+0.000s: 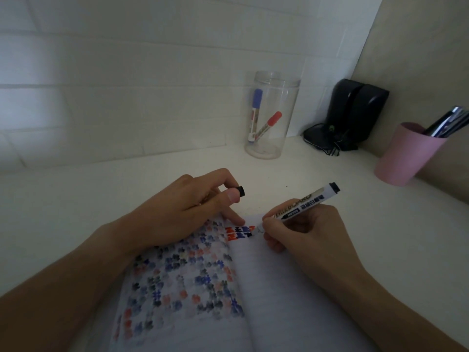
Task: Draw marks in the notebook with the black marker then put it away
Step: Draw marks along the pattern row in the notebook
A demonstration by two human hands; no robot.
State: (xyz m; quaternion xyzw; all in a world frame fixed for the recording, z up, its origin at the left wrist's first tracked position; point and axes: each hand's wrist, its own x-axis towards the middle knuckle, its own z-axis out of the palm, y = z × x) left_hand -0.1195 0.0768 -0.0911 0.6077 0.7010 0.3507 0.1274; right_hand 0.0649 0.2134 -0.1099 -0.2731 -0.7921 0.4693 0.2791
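Observation:
An open notebook (266, 288) lies on the white desk in front of me. Its left page is full of faded coloured marks, and its right page carries a short row of red, blue and black marks at the top. My right hand (304, 229) grips the black whiteboard marker (302, 205), whose tip touches the page at the end of that row. My left hand (182, 212) rests on the notebook's top left corner and pinches the marker's black cap (241, 191) between thumb and forefinger.
A clear plastic jar (270, 115) at the back holds a blue marker (255, 110) and a red marker (269, 125). A black device (352, 115) with a cable stands in the corner. A pink cup (403, 156) with pens sits at the right.

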